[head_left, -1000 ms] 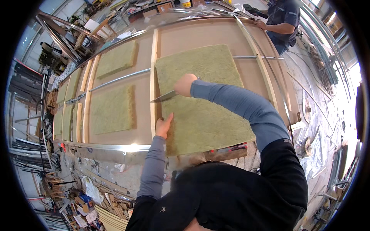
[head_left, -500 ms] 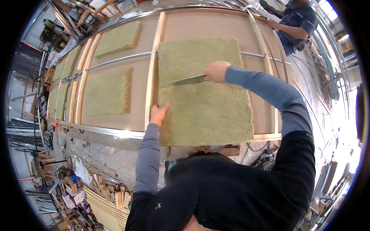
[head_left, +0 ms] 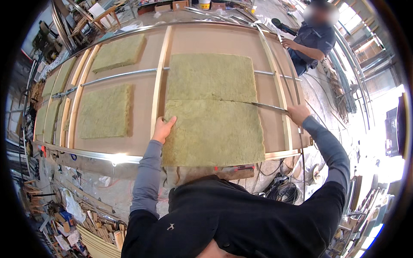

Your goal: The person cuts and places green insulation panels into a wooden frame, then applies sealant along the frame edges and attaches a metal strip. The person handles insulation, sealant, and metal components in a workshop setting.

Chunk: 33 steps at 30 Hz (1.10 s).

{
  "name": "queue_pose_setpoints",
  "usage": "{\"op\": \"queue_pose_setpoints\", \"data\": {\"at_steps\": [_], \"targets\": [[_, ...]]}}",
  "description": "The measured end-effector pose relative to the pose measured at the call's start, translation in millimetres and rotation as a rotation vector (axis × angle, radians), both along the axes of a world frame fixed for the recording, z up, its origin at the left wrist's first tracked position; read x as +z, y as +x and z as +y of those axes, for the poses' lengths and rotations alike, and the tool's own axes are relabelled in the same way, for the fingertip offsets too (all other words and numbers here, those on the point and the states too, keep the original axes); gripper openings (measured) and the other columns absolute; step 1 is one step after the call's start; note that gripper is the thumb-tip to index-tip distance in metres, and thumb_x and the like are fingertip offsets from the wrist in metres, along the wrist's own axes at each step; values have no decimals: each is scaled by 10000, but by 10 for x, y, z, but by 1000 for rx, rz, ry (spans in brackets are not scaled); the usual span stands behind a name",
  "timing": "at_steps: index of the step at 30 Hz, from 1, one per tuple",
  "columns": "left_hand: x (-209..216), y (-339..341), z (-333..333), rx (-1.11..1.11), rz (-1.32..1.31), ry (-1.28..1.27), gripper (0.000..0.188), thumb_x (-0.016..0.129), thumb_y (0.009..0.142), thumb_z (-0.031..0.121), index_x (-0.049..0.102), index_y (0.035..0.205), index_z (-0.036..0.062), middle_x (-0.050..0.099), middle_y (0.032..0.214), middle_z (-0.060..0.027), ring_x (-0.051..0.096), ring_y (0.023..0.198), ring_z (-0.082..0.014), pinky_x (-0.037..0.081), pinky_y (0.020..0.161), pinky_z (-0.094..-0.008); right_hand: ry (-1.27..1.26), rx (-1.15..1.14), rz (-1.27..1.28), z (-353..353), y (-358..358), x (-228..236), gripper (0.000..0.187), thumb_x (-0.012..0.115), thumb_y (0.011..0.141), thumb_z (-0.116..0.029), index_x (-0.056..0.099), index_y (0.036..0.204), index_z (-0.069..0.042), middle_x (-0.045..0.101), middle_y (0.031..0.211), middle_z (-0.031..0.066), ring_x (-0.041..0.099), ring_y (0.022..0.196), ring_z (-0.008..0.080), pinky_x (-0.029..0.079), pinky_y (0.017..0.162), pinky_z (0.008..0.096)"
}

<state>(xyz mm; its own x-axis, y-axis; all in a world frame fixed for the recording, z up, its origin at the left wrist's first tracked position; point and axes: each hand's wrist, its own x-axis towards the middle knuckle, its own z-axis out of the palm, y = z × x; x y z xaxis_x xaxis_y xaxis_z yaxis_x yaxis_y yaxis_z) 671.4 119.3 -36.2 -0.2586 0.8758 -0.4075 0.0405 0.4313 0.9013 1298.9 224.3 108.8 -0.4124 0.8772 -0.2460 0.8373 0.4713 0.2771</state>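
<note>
A large greenish-yellow slab of mineral wool insulation lies across the panel frame in front of me. A cut line runs over its width, from the left edge to the right one. My right hand is closed around the handle of a long knife, beyond the slab's right side. The blade's tip sits in the cut at that edge. On the slab's left edge rests my left hand, thumb spread on top; its other fingers are partly hidden at the side.
Wooden studs and a metal conduit cross the brown panel. Smaller insulation pieces lie to the left. A co-worker stands at the far right corner. Black coiled cable lies on the floor, with wood offcuts at lower left.
My right hand has drawn the knife rightward across the slab, from near its left part to past the right edge. A full-width cut line now shows. My left hand keeps its place on the slab.
</note>
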Motion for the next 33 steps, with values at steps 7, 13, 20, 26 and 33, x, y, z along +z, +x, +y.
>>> {"op": "queue_pose_setpoints", "data": {"at_steps": [7,13,20,26,33], "targets": [[-73,-93,72,86,-69,210,669,842,906,353,548,1357,-44,690,1237,-139,670,1099,-210,536,951,-354,163,-149,146,-665,-250,125,357,623,1002,-404,648,816,-100,668,697,167,694,687,401,526,617,550],[-286,118,775,74,-71,365,604,818,927,309,565,1347,-43,696,1229,-129,667,1093,-215,528,954,-362,181,-122,158,-446,-1069,-42,332,631,986,-386,643,814,-102,680,716,145,687,675,383,519,613,528],[-245,-42,1183,-3,-51,324,583,804,934,275,559,1361,-37,685,1253,-143,656,1127,-226,521,973,-373,207,-59,120,264,-1223,135,330,618,985,-374,690,814,-102,708,754,146,715,727,373,542,630,518],[-268,-88,725,73,-59,236,599,797,940,268,532,1378,-42,675,1273,-160,651,1163,-252,515,999,-384,63,23,39,688,-1322,545,415,647,963,-488,710,852,-93,697,771,159,698,765,398,530,669,534],[-481,-92,476,128,75,248,627,800,933,319,538,1375,-42,690,1255,-188,669,1149,-293,523,986,-402,99,73,-17,1392,-1647,682,447,625,971,-538,762,895,-120,723,792,140,719,784,382,546,700,535]]}}
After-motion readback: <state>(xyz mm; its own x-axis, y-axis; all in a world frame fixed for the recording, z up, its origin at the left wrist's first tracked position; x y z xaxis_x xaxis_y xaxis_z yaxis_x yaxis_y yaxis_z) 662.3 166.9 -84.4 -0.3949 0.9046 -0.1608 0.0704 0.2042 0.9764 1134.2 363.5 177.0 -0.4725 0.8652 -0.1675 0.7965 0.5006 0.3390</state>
